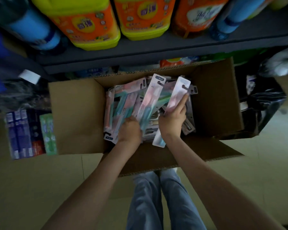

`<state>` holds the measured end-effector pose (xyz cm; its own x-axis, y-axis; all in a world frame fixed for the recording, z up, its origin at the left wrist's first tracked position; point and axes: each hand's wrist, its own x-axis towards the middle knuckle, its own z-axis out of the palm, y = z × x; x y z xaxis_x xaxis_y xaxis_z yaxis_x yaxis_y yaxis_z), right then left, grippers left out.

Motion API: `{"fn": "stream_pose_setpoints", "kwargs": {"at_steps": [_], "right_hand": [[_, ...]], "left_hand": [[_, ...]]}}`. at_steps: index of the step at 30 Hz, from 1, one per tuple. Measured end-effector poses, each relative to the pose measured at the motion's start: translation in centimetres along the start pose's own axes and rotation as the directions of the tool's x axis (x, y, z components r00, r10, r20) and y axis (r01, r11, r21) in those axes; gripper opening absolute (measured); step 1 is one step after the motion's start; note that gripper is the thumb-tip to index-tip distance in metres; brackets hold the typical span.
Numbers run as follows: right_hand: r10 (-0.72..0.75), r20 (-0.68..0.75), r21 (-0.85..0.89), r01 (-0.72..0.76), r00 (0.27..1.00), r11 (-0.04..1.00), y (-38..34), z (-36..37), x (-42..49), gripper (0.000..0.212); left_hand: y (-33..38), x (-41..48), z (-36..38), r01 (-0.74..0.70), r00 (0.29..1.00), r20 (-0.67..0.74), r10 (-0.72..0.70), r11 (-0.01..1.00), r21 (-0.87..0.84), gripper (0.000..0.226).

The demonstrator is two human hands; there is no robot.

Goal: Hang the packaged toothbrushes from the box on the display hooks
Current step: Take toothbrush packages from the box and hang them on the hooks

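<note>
Packs (121, 103), judged light, stiff and slick, are lying piled in the box (76, 113). One pack (177, 95) is being gripped mid-length by the right hand (172, 121), fingers curled; a second pack (150, 97) is being held low by the left hand (130, 129). Lifting room is being limited by the shelf (156, 48) ahead.

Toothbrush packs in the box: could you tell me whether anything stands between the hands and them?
Nothing visible does. The box is open, the left hand grips a teal-brush pack and the right hand holds a pale pack. No hooks show.
</note>
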<state>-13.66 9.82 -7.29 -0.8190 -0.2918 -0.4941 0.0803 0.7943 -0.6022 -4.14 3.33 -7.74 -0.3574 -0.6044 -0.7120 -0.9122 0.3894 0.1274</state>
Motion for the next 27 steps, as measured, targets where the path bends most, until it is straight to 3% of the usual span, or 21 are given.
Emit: {"fn": "stream_pose_setpoints", "kwargs": {"at_steps": [6, 9, 11, 15, 20, 27], "right_hand": [[-0.202, 0.001, 0.194, 0.198, 0.979, 0.961, -7.6, -9.7, -6.3, 0.098], [-0.321, -0.046, 0.292, 0.320, 0.946, 0.901, -12.3, -15.7, -9.7, 0.099], [-0.403, -0.078, 0.322, 0.406, 0.912, 0.855, -15.4, -19.4, -11.9, 0.100], [-0.583, -0.160, 0.364, 0.597, 0.796, 0.715, -22.6, -27.1, -16.5, 0.100], [-0.715, -0.327, 0.302, 0.785, 0.618, 0.541, -31.3, -35.6, -20.7, 0.099], [-0.839, -0.373, 0.195, 0.918, 0.396, 0.347, -37.9, -44.5, -24.6, 0.094]], "left_hand": [[2.3, -9.7, -8.2, -0.116, 0.987, 0.078, 0.139, 0.962, -0.246, 0.043], [3.4, -15.1, -13.8, -0.257, 0.959, 0.017, 0.283, 0.894, -0.367, 0.028], [4.6, -18.0, -17.9, -0.361, 0.924, -0.043, 0.381, 0.827, -0.431, 0.033], [7.7, -24.6, -28.3, -0.593, 0.795, -0.222, 0.564, 0.648, -0.478, 0.066], [11.4, -31.3, -38.5, -0.784, 0.618, -0.444, 0.649, 0.470, -0.405, 0.047], [15.7, -37.1, -46.2, -0.888, 0.454, -0.622, 0.639, 0.382, -0.256, 0.040]]}}
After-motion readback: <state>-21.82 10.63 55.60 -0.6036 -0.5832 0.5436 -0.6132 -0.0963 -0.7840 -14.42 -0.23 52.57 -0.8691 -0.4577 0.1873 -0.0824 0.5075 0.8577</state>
